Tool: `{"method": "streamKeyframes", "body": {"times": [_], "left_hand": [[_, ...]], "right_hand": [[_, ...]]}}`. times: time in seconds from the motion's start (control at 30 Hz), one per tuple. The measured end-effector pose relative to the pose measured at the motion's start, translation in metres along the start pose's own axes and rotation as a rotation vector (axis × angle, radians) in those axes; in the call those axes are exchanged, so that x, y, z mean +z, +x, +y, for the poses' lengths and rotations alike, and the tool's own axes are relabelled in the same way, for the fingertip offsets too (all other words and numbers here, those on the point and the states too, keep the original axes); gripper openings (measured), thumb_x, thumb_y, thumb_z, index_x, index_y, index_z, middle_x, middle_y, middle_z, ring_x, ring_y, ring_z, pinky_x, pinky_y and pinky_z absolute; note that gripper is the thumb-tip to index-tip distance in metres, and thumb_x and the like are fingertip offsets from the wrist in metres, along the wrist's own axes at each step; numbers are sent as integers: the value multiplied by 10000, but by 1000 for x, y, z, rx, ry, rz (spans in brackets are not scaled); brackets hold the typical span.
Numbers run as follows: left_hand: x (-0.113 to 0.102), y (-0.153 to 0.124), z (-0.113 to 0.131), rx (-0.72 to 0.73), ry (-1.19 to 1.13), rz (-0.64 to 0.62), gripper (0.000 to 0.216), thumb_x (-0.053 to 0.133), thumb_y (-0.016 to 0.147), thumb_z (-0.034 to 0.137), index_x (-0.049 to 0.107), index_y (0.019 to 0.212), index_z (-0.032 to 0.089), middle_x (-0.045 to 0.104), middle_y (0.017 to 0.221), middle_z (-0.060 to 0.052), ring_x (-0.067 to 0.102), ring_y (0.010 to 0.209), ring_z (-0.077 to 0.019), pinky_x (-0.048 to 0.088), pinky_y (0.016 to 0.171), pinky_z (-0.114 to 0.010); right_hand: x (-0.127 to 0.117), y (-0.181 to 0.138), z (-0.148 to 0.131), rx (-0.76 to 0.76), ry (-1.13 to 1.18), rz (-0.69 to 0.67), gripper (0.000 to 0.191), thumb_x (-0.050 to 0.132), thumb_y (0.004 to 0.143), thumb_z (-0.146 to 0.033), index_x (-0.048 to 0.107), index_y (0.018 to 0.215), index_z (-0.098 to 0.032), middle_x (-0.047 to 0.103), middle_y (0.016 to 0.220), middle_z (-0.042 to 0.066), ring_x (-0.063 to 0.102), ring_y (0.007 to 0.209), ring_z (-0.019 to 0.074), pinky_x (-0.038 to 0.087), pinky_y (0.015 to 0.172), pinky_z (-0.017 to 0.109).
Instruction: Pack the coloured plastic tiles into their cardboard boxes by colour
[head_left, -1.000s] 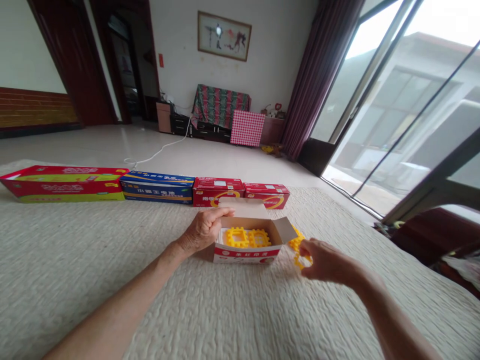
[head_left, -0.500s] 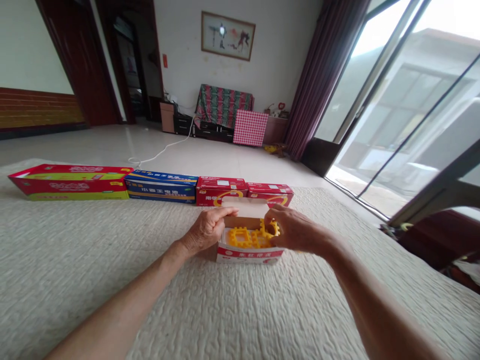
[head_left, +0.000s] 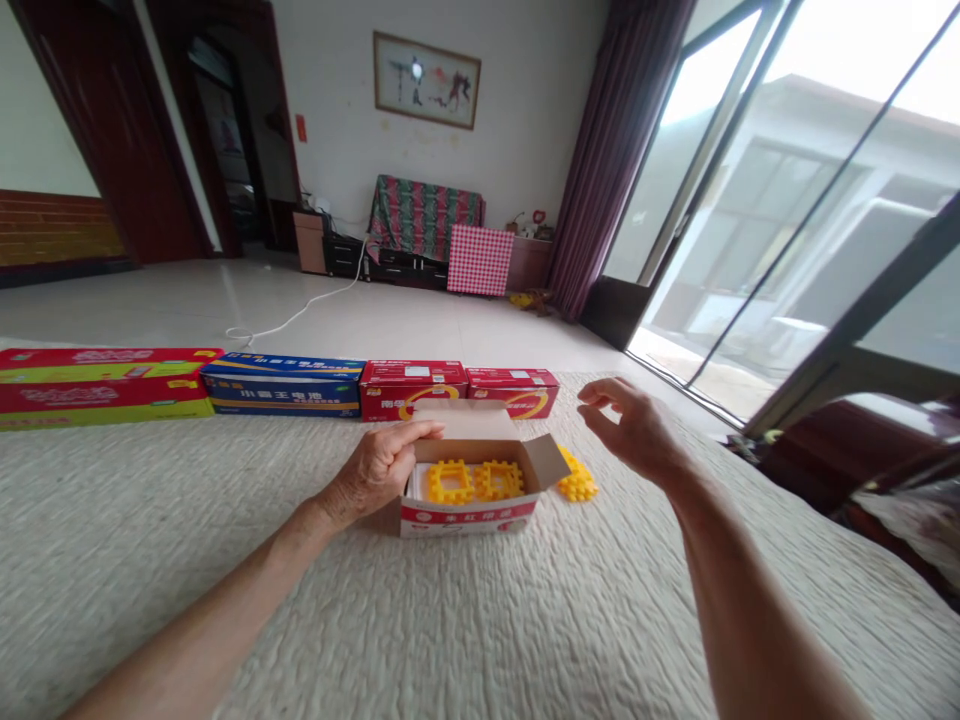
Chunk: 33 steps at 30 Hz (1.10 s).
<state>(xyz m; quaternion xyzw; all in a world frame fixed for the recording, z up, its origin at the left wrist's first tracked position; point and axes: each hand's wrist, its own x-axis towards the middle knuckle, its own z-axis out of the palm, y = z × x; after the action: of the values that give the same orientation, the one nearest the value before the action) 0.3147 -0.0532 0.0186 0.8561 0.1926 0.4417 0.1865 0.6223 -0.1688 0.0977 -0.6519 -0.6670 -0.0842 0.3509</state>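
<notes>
A small open cardboard box (head_left: 469, 516) with a red and white front stands on the cream quilted surface. Two yellow plastic grid pieces (head_left: 474, 480) lie inside it. My left hand (head_left: 375, 468) grips the box's left wall, fingers curled over the rim. My right hand (head_left: 634, 428) hovers in the air to the right of the box, fingers loosely apart and holding nothing. Another yellow grid piece (head_left: 576, 483) lies on the quilt just past the box's right flap, below my right hand.
A row of closed boxes lines the far edge of the quilt: a long red and yellow one (head_left: 97, 385), a blue one (head_left: 281, 392) and two red ones (head_left: 412, 387). Beyond lie a tiled floor, a white cable and a large window on the right.
My right hand has left the box, where it set a yellow piece, and risen to the right, empty. The left hand stays on the box.
</notes>
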Motion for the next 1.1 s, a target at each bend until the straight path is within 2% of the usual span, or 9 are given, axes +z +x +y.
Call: {"method": "streamKeyframes", "body": {"times": [0.07, 0.17, 0.27, 0.33, 0.47, 0.53, 0.7, 0.97, 1.1], "left_hand": [[-1, 0, 1, -10, -3, 2, 431, 419, 775, 69, 684, 1100, 166, 736, 1049, -44, 687, 977, -160, 537, 934, -296], [-1, 0, 3, -28, 6, -13, 408, 423, 798, 105, 683, 1105, 174, 737, 1051, -39, 689, 977, -166, 541, 919, -287], [-2, -1, 2, -55, 34, -32, 388, 427, 818, 138, 683, 1107, 181, 732, 1072, -35, 684, 996, -167, 530, 931, -277], [-3, -2, 1, -71, 51, -46, 376, 436, 828, 156, 680, 1111, 193, 723, 1099, -30, 676, 1018, -169, 518, 947, -277], [-5, -4, -1, -100, 77, -70, 362, 456, 834, 182, 678, 1117, 220, 711, 1133, -19, 664, 1050, -180, 513, 949, -273], [-5, -4, -2, -109, 79, -73, 363, 465, 831, 191, 678, 1123, 226, 708, 1140, -19, 661, 1056, -187, 510, 955, -276], [-5, -5, -3, -107, 82, -71, 367, 457, 835, 196, 676, 1129, 217, 709, 1138, -23, 657, 1064, -189, 499, 974, -291], [-4, -2, 1, -98, 47, -55, 376, 446, 828, 157, 681, 1116, 214, 723, 1098, -15, 671, 1027, -171, 518, 956, -291], [-4, -1, 5, -79, 31, -32, 386, 437, 811, 143, 690, 1098, 197, 734, 1066, -29, 683, 991, -171, 538, 927, -299]], "right_hand": [[5, -2, 25, 85, 24, 34, 159, 517, 793, -226, 635, 893, -187, 660, 904, 73, 624, 815, 194, 481, 765, 355], [18, -6, 46, 164, 58, -60, 235, 483, 790, -163, 653, 952, -172, 683, 995, 92, 639, 873, 194, 478, 813, 360], [30, -9, 49, 211, 93, -197, 306, 469, 778, -109, 660, 1006, -178, 688, 1075, 87, 634, 954, 191, 472, 851, 346], [33, -10, 47, 223, 123, -283, 338, 492, 753, -100, 662, 1029, -194, 691, 1098, 63, 637, 946, 185, 484, 819, 322], [35, -13, 43, 267, 128, -539, 417, 535, 742, -162, 626, 1146, -210, 674, 1132, 58, 633, 926, 193, 484, 750, 300], [36, -14, 43, 286, 106, -600, 421, 559, 734, -184, 627, 1148, -224, 675, 1107, 56, 628, 938, 200, 473, 753, 298], [42, -17, 43, 318, 61, -623, 339, 588, 702, -169, 674, 1024, -233, 683, 1074, 51, 626, 941, 204, 463, 766, 296], [37, -15, 45, 306, 30, -592, 319, 605, 682, -154, 692, 986, -198, 690, 1056, 69, 633, 929, 210, 478, 775, 299], [23, -11, 51, 296, 66, -457, 310, 580, 724, -168, 663, 1022, -182, 677, 1113, 87, 626, 969, 221, 493, 792, 324]]}}
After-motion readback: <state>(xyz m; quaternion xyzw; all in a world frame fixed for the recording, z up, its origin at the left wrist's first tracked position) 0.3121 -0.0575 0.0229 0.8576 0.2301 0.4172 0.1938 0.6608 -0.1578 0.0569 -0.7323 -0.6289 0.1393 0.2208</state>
